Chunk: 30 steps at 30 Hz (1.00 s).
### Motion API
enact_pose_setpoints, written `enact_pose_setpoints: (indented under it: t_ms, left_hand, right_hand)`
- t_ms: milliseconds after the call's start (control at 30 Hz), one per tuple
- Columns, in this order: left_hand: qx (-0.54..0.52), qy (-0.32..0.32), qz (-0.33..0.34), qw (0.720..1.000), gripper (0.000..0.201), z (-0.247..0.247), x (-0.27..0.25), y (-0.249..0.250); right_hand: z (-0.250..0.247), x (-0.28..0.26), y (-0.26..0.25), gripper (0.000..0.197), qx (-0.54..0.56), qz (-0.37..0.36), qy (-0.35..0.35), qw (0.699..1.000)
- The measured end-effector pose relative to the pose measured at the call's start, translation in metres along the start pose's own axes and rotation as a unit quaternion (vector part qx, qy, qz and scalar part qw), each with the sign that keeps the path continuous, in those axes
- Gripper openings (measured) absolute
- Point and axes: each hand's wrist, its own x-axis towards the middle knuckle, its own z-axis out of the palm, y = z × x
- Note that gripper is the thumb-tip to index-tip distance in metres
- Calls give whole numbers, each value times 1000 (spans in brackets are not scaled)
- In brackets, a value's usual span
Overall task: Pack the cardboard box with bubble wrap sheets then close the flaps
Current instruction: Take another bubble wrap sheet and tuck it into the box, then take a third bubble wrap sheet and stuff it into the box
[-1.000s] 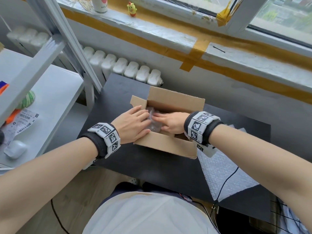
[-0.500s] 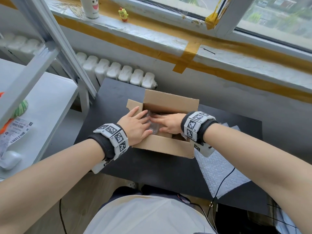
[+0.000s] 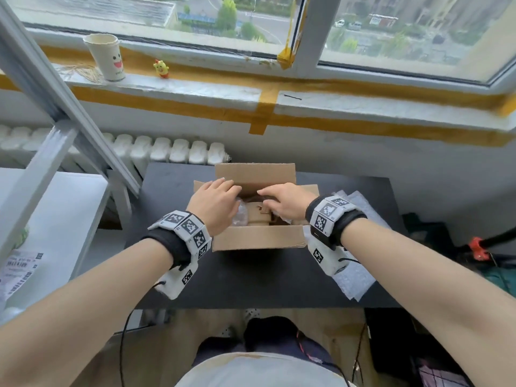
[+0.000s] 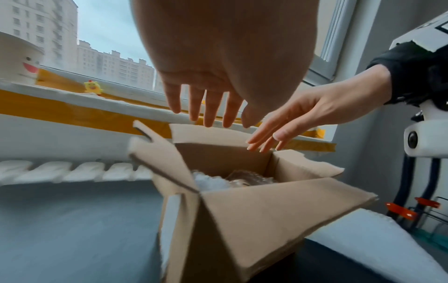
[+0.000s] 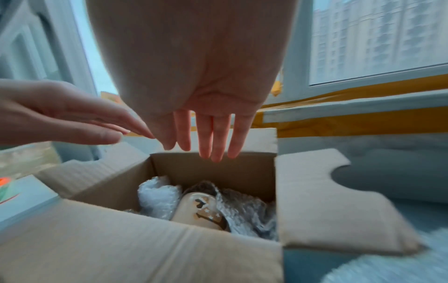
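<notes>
A brown cardboard box [image 3: 259, 238] stands on the black table [image 3: 173, 188] with all its flaps open. Inside lie crumpled bubble wrap [image 5: 157, 197] and a beige patterned object [image 5: 203, 212]. My left hand [image 3: 216, 203] hovers over the box's left side with straight fingers [image 4: 208, 107] that hold nothing. My right hand [image 3: 284, 201] hovers over the right side, its fingers [image 5: 213, 137] straight and pointing toward the far flap [image 3: 255, 173]. Both hands are above the rim, apart from the contents. More bubble wrap sheets [image 3: 354, 277] lie on the table right of the box.
A white shelf unit [image 3: 50, 219] with papers stands left of the table. A radiator [image 3: 167, 152] runs behind it. On the windowsill sit a paper cup [image 3: 107, 57] and a small yellow figure [image 3: 161, 68]. An orange clamp [image 3: 479, 248] is at the right.
Both hands have lifted out of the box, where they were pressing down the bubble wrap. They now hover above the rim. The head view has tilted up toward the window.
</notes>
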Motion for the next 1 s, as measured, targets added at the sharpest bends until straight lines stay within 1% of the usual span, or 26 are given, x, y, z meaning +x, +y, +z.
enact_pose_setpoints:
  t_ms: [67, 200, 267, 300, 367, 433, 533, 633, 800, 900, 1000]
  left_hand:
    - [-9, 18, 32, 999, 36, -2, 9, 17]
    - [-27, 23, 83, 996, 34, 0, 26, 58]
    - [-37, 22, 105, 993, 41, 3, 35, 82]
    - [-39, 18, 114, 993, 42, 5, 40, 95]
    - [-38, 6, 127, 991, 33, 14, 49, 121]
    - [-41, -2, 139, 989, 30, 23, 57, 145]
    - [-40, -19, 145, 988, 31, 39, 70, 180]
    - [-16, -52, 150, 987, 32, 57, 81, 210]
    - [-9, -115, 132, 985, 33, 96, 94, 240]
    - [-1, -168, 110, 980, 43, 121, 95, 247]
    - [12, -219, 86, 972, 58, 140, 98, 247]
  right_hand:
    - [-3, -16, 9, 38, 9, 29, 28, 999]
    - [-7, -50, 37, 36, 41, 65, 67, 995]
    - [-9, -66, 56, 35, 53, 83, 76, 992]
    - [-9, -74, 67, 34, 58, 90, 82, 991]
    - [-9, -90, 90, 34, 68, 100, 90, 989]
    - [-8, -105, 115, 35, 78, 114, 93, 986]
    - [-3, -125, 151, 36, 80, 137, 86, 984]
    - [7, -142, 182, 35, 96, 145, 78, 982]
    - [41, -155, 229, 36, 109, 164, 54, 979]
    - [63, -155, 248, 44, 98, 159, 25, 982]
    - [84, -152, 263, 62, 74, 141, 9, 987]
